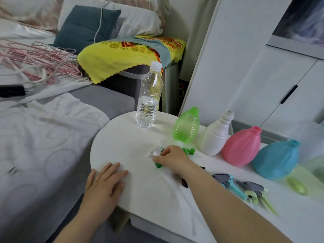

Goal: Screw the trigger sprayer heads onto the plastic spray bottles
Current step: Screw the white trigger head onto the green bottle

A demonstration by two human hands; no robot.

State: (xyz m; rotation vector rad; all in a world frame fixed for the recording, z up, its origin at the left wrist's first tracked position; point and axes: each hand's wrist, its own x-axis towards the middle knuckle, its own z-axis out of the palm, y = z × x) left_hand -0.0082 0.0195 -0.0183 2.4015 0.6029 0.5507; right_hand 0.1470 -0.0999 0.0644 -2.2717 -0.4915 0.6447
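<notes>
On the white table (140, 186), the right hand (171, 157) closes its fingers over a green-and-white trigger sprayer head (157, 155), just in front of the green spray bottle (186, 126). The left hand (105, 181) lies flat, palm down, at the table's near edge. Right of the green bottle stand a white bottle (216, 135), a pink bottle (241, 146) and a blue bottle (277, 159), all uncapped. Behind and left of it stands a clear water bottle (149, 97). More sprayer heads (245, 188) lie in front of the blue bottle.
</notes>
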